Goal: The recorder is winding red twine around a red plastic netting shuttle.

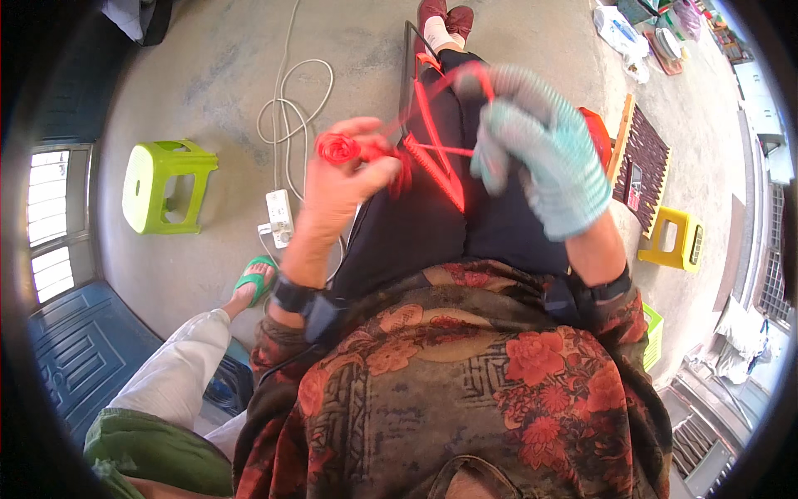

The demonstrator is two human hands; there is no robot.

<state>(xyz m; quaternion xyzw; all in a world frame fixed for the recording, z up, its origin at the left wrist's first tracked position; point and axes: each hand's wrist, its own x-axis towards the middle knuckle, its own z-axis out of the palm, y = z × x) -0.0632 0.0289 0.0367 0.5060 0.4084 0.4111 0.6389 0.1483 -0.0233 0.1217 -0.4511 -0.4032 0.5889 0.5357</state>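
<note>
My bare left hand (345, 179) is closed around a rolled bundle of red cord (339, 148), whose coiled end faces up. Beside its fingers, a triangular frame (438, 162) like a clothes hanger lies over my lap; red wrapping covers part of it, while one long side is bare black. In a pale green striped glove, my right hand (540, 141) is bent around a loose red strand (453, 150) to the right of the frame. Motion smears its fingertips. The strand arcs over the frame between both hands.
A green stool (170, 187) stands left, near a white power strip (280, 218) and its looping cable. Another person's leg (179, 345) and green sandal are close on my left. At right are a yellow stool (672, 239) and a wooden-edged rack (640, 170) with dark brown rows.
</note>
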